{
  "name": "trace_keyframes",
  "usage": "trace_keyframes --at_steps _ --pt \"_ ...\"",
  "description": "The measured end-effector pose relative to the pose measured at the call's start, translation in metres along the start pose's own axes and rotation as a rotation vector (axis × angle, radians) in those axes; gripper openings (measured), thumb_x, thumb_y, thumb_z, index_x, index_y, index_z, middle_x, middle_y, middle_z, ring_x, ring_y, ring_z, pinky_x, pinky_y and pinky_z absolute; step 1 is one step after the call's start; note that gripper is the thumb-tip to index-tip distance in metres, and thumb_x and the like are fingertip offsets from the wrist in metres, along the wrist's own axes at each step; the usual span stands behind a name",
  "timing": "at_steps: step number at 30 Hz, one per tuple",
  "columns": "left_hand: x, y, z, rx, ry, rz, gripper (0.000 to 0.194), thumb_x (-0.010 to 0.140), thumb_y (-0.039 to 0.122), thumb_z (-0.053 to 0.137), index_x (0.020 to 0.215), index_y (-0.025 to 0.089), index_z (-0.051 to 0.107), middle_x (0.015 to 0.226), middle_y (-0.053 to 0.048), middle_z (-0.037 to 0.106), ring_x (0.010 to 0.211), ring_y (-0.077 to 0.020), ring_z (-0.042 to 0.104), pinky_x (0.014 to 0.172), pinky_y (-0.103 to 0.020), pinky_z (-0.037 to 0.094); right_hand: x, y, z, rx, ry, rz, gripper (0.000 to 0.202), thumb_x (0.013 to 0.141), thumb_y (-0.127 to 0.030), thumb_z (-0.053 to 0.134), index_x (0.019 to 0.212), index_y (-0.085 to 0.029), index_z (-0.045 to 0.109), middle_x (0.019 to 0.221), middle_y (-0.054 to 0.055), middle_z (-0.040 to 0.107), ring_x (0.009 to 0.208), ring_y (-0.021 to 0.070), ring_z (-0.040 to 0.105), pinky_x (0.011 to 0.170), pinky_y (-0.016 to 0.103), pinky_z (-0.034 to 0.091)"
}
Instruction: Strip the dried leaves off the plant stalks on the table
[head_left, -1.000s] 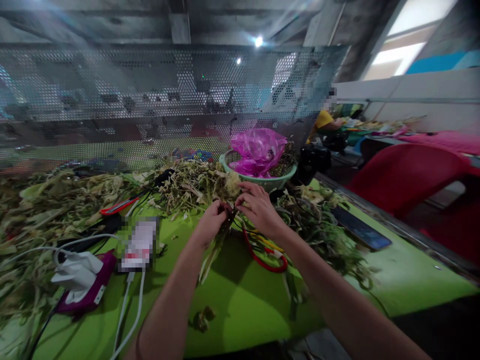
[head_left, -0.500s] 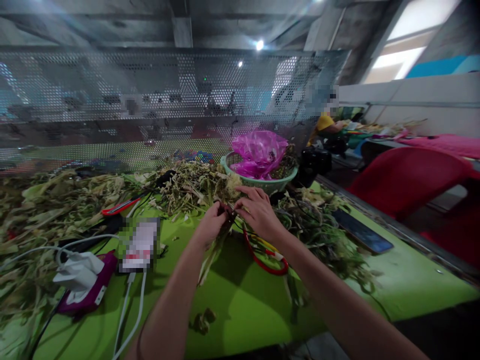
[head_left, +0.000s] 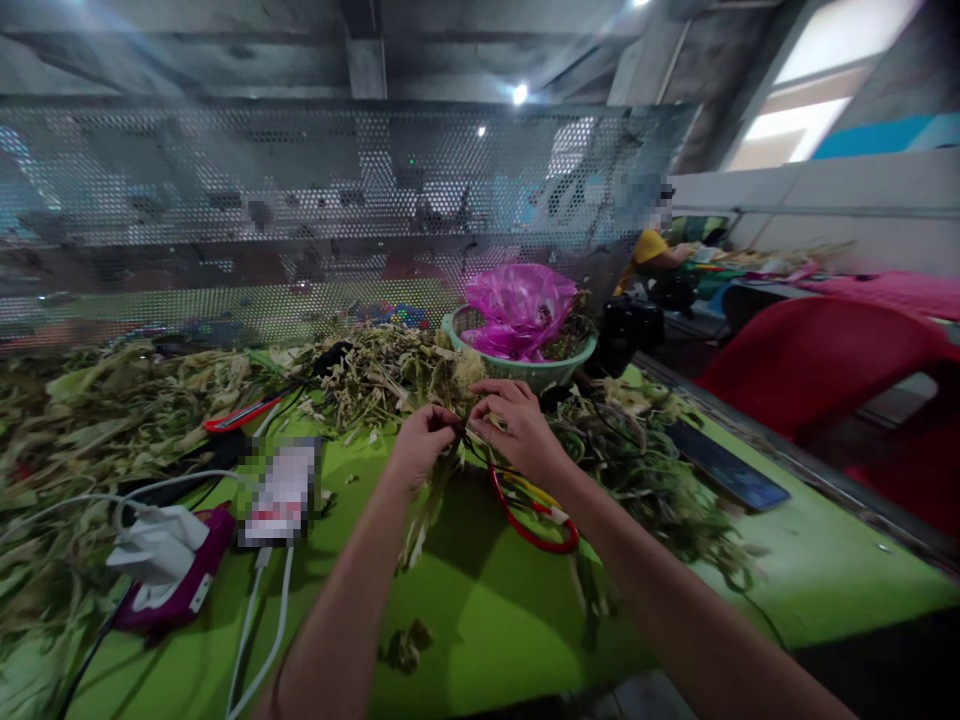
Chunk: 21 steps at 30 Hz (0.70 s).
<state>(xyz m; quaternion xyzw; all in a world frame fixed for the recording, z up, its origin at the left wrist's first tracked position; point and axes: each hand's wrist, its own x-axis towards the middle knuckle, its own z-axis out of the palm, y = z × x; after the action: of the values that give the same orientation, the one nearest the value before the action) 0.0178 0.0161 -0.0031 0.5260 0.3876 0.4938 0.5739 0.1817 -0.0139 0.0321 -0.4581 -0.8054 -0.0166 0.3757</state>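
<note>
Over the middle of the green table, my left hand [head_left: 424,446] and my right hand [head_left: 516,428] meet almost fingertip to fingertip. Both are closed in a pinch on a small, dark, stringy piece of dried plant [head_left: 462,424]; its exact shape is hidden by the fingers. Pale dry stalks [head_left: 421,525] hang below my left hand toward the tabletop. Under my right wrist lies a tool with red and yellow looped handles [head_left: 537,545], perhaps scissors. Just beyond the hands, a heap of dried plants [head_left: 386,370] spreads across the table.
A green basket [head_left: 517,372] holds a pink plastic bag [head_left: 521,305]. At left are a red utility knife [head_left: 241,413], a charging phone [head_left: 279,492] and a purple power strip [head_left: 176,580]. Another phone [head_left: 727,465] lies right, near a red chair [head_left: 825,350]. A person in yellow [head_left: 651,245] sits beyond.
My fingertips have shifted slightly, and the right fingers are curled a little more beside the left. The dark piece between them shows less. The pale stalks below have moved slightly.
</note>
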Motion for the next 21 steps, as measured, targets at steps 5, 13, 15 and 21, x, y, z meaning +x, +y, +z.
trace_keyframes --at_steps 5,13,15,21 --pt "0.001 -0.004 -0.001 0.072 -0.024 0.098 0.019 0.058 0.014 0.062 0.076 0.015 0.058 0.069 0.003 0.057 0.066 -0.0095 0.051 0.065 -0.021 0.04 -0.001 0.009 0.009 0.033 -0.009 0.04 0.011 0.08 -0.018 0.061 0.089 -0.022 0.066 0.093 0.004 0.061 0.094 0.0212 0.053 0.085 0.036 0.035" --pt "0.004 -0.008 0.004 0.315 0.001 0.359 0.025 0.061 0.004 0.05 0.082 0.017 0.058 0.077 0.0 0.062 0.072 -0.0122 0.057 0.071 -0.024 0.044 -0.004 0.009 0.019 0.076 0.016 0.102 0.012 0.074 -0.009 0.061 0.081 -0.019 0.063 0.081 0.003 0.064 0.081 0.0191 0.055 0.076 0.032 0.038" --pt "0.003 -0.009 0.006 0.388 0.046 0.416 0.029 0.062 0.002 0.047 0.083 0.018 0.059 0.079 0.0 0.063 0.074 -0.0129 0.058 0.072 -0.024 0.045 -0.004 0.008 0.02 0.054 0.029 0.134 0.012 0.073 -0.008 0.061 0.077 -0.019 0.062 0.078 0.003 0.064 0.078 0.0186 0.055 0.074 0.031 0.038" --pt "-0.002 -0.008 0.011 0.613 0.172 0.482 0.029 0.068 0.002 0.047 0.086 0.019 0.063 0.087 -0.002 0.066 0.081 -0.0155 0.059 0.078 -0.027 0.044 -0.004 0.006 0.021 0.1 0.017 0.156 0.012 0.071 -0.007 0.06 0.073 -0.019 0.06 0.075 0.003 0.063 0.076 0.0182 0.055 0.072 0.03 0.038"
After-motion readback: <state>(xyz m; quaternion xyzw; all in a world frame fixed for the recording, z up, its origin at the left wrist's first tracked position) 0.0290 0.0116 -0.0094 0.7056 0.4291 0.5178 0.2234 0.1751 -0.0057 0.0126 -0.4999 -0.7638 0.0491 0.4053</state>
